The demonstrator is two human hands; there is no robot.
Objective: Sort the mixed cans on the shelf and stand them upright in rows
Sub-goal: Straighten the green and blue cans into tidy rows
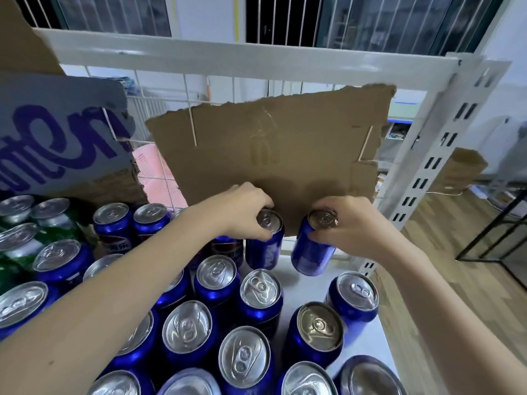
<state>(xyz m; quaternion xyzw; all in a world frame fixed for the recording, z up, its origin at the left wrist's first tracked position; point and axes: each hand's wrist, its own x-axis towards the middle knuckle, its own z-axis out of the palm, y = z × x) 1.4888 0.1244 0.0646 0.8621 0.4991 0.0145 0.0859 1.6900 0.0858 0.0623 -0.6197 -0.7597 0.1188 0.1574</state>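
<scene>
Blue cans are held at the back of the white shelf (368,334), one in each hand. The left hand (251,212) curls its fingers round the rim of an upright can (265,246) just before the cardboard sheet (271,149); the right hand (359,223) grips a second can (310,252), tilted, apparently about to stand beside it and extend the back row. Counting is rough: about twenty blue cans stand upright, while at least three green cans (54,220) cluster far left, kept apart by colour.
</scene>
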